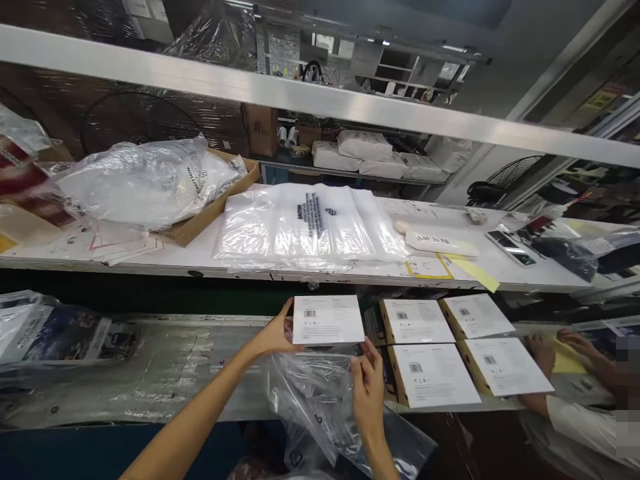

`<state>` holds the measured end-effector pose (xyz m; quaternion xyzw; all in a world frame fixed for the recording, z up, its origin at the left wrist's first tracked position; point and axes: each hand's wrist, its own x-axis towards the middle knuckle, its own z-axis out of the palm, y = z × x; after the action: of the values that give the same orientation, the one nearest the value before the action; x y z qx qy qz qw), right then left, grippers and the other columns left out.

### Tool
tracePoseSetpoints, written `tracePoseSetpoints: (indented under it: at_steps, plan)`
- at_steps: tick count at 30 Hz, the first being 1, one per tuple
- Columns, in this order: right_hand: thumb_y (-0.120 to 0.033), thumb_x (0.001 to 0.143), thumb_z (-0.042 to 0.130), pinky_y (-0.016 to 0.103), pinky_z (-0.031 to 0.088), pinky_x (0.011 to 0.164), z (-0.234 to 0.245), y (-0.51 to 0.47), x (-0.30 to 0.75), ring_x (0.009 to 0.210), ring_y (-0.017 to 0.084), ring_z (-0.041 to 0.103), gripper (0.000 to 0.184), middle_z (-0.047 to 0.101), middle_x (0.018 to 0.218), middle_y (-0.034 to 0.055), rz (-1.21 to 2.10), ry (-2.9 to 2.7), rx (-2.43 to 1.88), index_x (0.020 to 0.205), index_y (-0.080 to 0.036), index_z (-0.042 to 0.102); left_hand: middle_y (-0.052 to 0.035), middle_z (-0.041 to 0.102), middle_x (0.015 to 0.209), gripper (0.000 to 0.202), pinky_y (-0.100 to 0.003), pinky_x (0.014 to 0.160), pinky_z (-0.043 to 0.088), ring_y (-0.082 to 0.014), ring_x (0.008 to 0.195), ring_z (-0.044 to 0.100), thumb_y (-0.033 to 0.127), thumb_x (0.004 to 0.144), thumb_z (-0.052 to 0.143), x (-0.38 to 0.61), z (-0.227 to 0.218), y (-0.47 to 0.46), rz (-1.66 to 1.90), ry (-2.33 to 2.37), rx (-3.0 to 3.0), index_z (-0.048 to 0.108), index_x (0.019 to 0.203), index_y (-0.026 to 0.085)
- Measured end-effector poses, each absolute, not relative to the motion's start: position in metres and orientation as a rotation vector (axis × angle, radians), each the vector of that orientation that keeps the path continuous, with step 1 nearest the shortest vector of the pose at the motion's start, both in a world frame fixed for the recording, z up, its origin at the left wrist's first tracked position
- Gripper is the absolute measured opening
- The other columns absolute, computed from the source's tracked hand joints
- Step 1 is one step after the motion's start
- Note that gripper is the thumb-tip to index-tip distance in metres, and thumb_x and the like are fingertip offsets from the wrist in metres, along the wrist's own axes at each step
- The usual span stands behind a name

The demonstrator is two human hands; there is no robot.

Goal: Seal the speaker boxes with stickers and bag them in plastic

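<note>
A white box [329, 320] with a barcode and small print on its upper face is between my two hands. My left hand [278, 329] is closed around the box's left side, thumb and fingers along that edge. At the box's lower right corner is my right hand [369, 380], with bent fingers gripping a clear plastic bag [317, 393] and touching the box. The bag hangs crumpled below the box, toward my body. How far the bag's mouth reaches around the box is hard to make out.
Several similar white boxes [435, 375] stand to the right. Beyond them are a co-worker's hands [575, 347] with yellow paper. A shelf [250, 270] ahead bears flat plastic bags [313, 227] and a carton [200, 223]. Bagged packages [65, 330] lie at left on the conveyor [165, 373].
</note>
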<state>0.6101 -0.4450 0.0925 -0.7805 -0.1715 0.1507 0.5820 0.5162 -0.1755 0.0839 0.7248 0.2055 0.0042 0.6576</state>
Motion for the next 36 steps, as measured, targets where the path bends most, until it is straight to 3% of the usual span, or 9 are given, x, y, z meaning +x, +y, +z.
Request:
tracePoseSetpoints:
  at_steps: [5,8,10,12,15,19,26,31,36]
  plan:
    - [-0.075,0.091,0.058,0.041,0.051,0.094,0.082,-0.43,0.568,0.126,0.034,0.054,0.055,0.054,0.132,0.0163,0.65,-0.46,-1.822,0.084,-0.023,0.072,-0.0109,0.075,0.106,0.142,-0.035,0.086,0.052,-0.026,0.098,0.069,0.036,0.066,0.093,0.431,0.11,-0.138,-0.151,0.483,1.718,-0.003,0.169,0.016]
    - [-0.081,0.084,0.062,0.037,0.051,0.079,0.074,-0.414,0.566,0.1,0.028,0.062,0.063,0.058,0.115,0.0142,0.705,-0.506,-1.767,0.075,-0.02,0.069,-0.0125,0.075,0.115,0.119,-0.032,0.084,0.051,-0.0269,0.1,0.069,0.04,0.068,0.092,0.391,0.113,-0.137,-0.088,0.59,1.782,0.027,0.166,0.02]
    - [-0.081,0.085,0.061,0.033,0.045,0.066,0.073,-0.407,0.574,0.074,0.02,0.055,0.063,0.058,0.089,0.0078,0.729,-0.49,-1.762,0.067,-0.021,0.059,-0.0085,0.076,0.096,0.079,-0.029,0.073,0.047,-0.0245,0.084,0.068,0.048,0.072,0.087,0.368,0.111,-0.147,-0.036,0.726,1.828,0.062,0.142,0.019]
    - [-0.081,0.088,0.056,0.03,0.038,0.06,0.073,-0.403,0.586,0.061,0.016,0.042,0.064,0.048,0.066,0.0,0.746,-0.454,-1.804,0.063,-0.023,0.048,-0.0028,0.065,0.068,0.048,-0.027,0.06,0.038,-0.0187,0.062,0.057,0.06,0.083,0.073,0.352,0.11,-0.163,-0.071,0.813,1.787,0.076,0.101,0.016]
    - [-0.084,0.089,0.048,0.029,0.032,0.06,0.077,-0.403,0.601,0.063,0.016,0.038,0.067,0.043,0.06,-0.0013,0.805,-0.478,-1.903,0.063,-0.023,0.042,0.0031,0.043,0.053,0.06,-0.027,0.055,0.026,-0.0135,0.051,0.037,0.071,0.093,0.052,0.342,0.116,-0.193,-0.144,0.801,1.643,0.073,0.078,0.016]
    - [-0.081,0.094,0.042,0.029,0.027,0.061,0.087,-0.404,0.606,0.065,0.016,0.037,0.065,0.041,0.064,-0.0015,0.944,-0.636,-1.913,0.065,-0.023,0.039,-0.0004,0.055,0.079,0.054,-0.027,0.063,0.032,-0.017,0.068,0.047,0.066,0.081,0.073,0.35,0.132,-0.232,-0.036,0.828,1.823,0.076,0.111,0.021]
    - [-0.072,0.091,0.061,0.029,0.019,0.06,0.111,-0.426,0.634,0.062,0.012,0.026,0.063,0.027,0.064,-0.0054,1.173,-0.856,-1.857,0.065,-0.024,0.031,-0.0063,0.064,0.102,0.049,-0.028,0.066,0.035,-0.0167,0.075,0.051,0.061,0.089,0.066,0.334,0.14,-0.231,-0.112,0.757,1.754,0.052,0.07,0.019]
    - [-0.063,0.085,0.076,0.026,0.027,0.054,0.109,-0.447,0.66,0.054,0.011,0.036,0.051,0.044,0.061,-0.0061,1.776,-0.785,-1.394,0.076,-0.023,0.046,-0.0018,0.065,0.07,0.051,-0.027,0.058,0.029,-0.0173,0.063,0.053,0.068,0.087,0.067,0.312,0.135,-0.195,-0.289,0.674,1.398,0.043,0.078,0.024]
    - [-0.065,0.085,0.075,0.026,0.036,0.06,0.077,-0.42,0.658,0.059,0.012,0.039,0.047,0.043,0.064,-0.0069,1.304,-0.515,-1.419,0.083,-0.024,0.052,-0.001,0.063,0.066,0.045,-0.027,0.061,0.035,-0.0187,0.066,0.06,0.055,0.084,0.077,0.318,0.127,-0.172,-0.272,0.65,1.466,0.047,0.072,0.023]
